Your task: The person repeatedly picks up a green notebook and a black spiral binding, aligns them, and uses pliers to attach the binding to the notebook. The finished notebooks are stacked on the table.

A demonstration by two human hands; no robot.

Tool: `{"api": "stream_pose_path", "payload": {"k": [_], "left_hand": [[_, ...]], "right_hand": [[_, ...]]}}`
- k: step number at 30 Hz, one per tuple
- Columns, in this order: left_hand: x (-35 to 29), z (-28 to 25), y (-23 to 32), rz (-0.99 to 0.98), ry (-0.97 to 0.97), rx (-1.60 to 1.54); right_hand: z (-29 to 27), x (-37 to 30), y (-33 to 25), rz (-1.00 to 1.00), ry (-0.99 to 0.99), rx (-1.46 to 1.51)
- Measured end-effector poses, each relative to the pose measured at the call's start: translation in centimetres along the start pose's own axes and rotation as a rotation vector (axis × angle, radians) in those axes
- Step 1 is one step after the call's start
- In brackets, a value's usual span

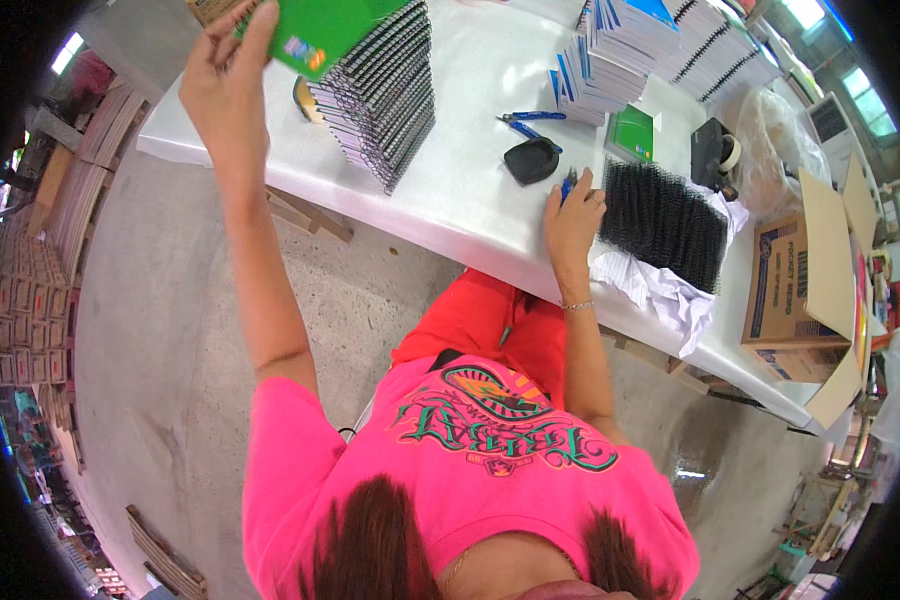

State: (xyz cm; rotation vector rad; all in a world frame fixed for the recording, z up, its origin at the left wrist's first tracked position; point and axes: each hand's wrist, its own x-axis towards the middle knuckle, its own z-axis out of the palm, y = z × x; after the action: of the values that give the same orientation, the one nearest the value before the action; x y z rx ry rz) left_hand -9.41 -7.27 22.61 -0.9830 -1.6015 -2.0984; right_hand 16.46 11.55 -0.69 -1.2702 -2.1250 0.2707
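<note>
My left hand point(230, 85) pinches the left edge of a green-covered notebook point(332, 35) at the top of a tall stack. Black spiral bindings point(390, 95) line the near side of that stack. Further right on the table, the fingers of my right hand point(574, 222) close around a small blue-handled tool point(568, 184), mostly hidden by the hand. Just beyond it lie a pair of blue-handled pliers point(532, 127) and a black rounded object point(531, 160). Right beside this hand, a pile of black spiral coils point(662, 220) rests on crumpled white paper point(660, 300).
The white table point(480, 215) carries stacks of blue-and-white booklets point(610, 65) and spiral-bound books point(725, 50) at the far right. A small green booklet point(632, 134) and a black tape dispenser point(712, 155) stand nearer. An open cardboard box point(792, 285) sits at the right end.
</note>
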Motion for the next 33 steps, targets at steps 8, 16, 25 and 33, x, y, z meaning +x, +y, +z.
{"api": "stream_pose_path", "payload": {"k": [8,16,25,33], "left_hand": [[6.3,-2.9,-11.3,-0.12,-0.117,0.034],[2.7,-1.3,-9.2,-0.342,-0.133,0.021],[2.6,-1.6,-10.7,-0.293,-0.139,0.047],[1.1,-1.1,-6.3,0.128,0.098,0.351]], "right_hand": [[-2.4,-0.6,-0.7,-0.077,0.036,0.148],[-5.7,3.3,1.5,-0.108,0.1,0.091],[-7.6,13.1,7.3,-0.187,0.21,-0.01],[-3.2,24.8,15.7,0.182,-0.22,-0.149]]}}
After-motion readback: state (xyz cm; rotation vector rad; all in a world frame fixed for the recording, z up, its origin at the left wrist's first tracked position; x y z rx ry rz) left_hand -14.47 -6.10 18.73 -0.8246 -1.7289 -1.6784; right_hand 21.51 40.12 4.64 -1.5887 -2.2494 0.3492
